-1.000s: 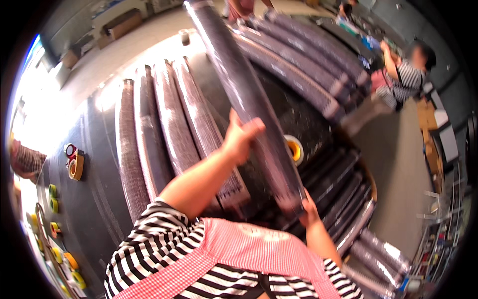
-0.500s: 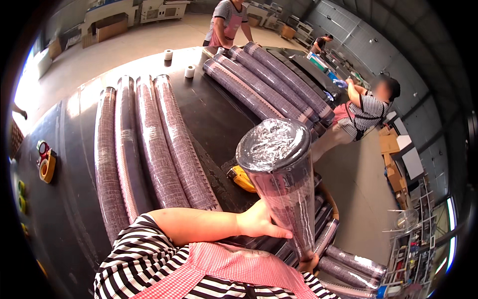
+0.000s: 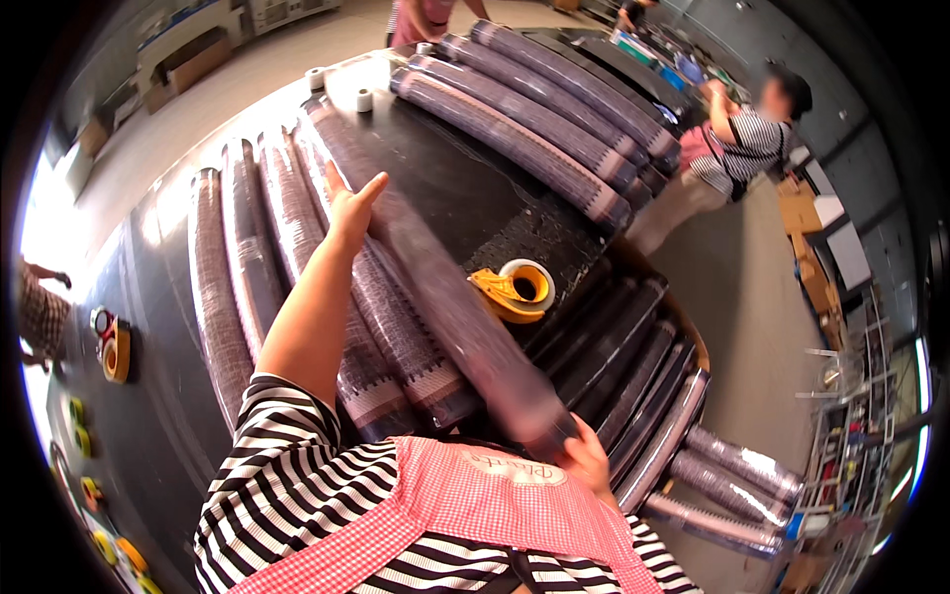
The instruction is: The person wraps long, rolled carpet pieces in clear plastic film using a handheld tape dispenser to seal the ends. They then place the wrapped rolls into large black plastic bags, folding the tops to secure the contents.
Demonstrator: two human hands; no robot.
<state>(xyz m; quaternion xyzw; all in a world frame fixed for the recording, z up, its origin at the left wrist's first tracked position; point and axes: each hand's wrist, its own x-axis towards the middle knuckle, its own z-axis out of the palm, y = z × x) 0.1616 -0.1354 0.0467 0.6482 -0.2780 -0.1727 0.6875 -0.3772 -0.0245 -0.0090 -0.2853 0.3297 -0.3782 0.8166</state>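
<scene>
A plastic-wrapped fabric roll, blurred by motion, lies slanting over the black table, its far end beside the other rolls. My right hand grips its near end at the table's front. Against the roll's left side, farther up, my left hand is open, thumb and fingers spread. Several similar wrapped rolls lie side by side to the left, partly under my left arm. To the right of the held roll sits a yellow tape dispenser with a tape roll.
An open carton at the table's right edge holds several wrapped rolls. More rolls lie at the far right, with a co-worker beside them. White tape rolls stand far off. Another tape dispenser rests on the left.
The roll, which stood upright in my hands, has been lowered to slant across the table. My left hand has let go and reached forward along it; my right hand keeps its near end.
</scene>
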